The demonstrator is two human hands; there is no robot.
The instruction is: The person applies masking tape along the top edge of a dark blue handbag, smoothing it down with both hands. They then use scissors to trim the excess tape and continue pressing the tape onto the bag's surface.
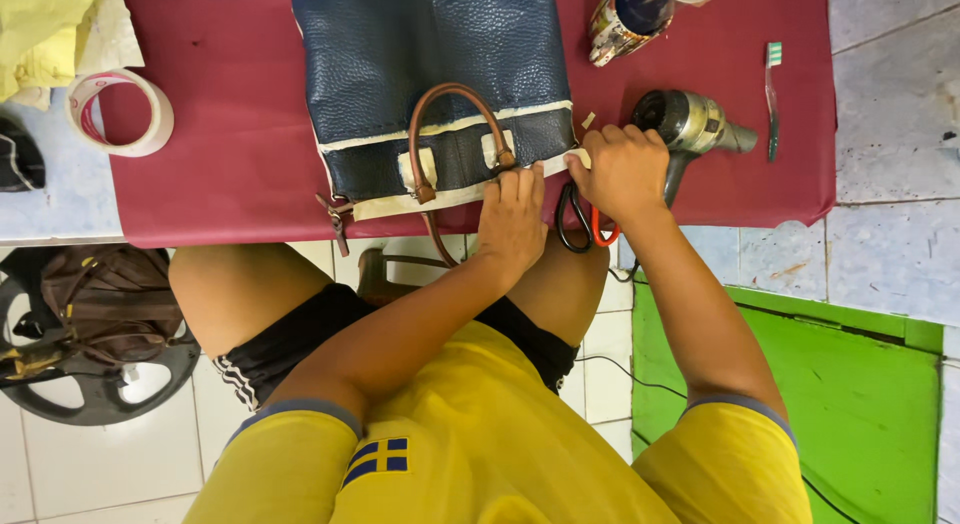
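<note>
A dark blue leather bag (430, 54) with a brown handle (450, 94) lies on a maroon-covered table (230, 114). Cream tape strips (450, 124) run along the bag's near edge. My left hand (512, 219) lies flat with its fingers pressing on that taped edge, right of the handle. My right hand (625, 169) is curled at the bag's right corner, pinching the end of the cream strip. The black and red handles of a pair of scissors (585, 224) show under my right hand at the table edge; whether the hand holds them is unclear.
A hair dryer (700, 124) lies just right of my right hand, a toothbrush (773, 94) beyond it. A patterned cup (625, 19) stands at the back, and a tape roll (120, 114) sits at the table's left. A brown bag (100, 299) and a green board (850, 394) are on the floor.
</note>
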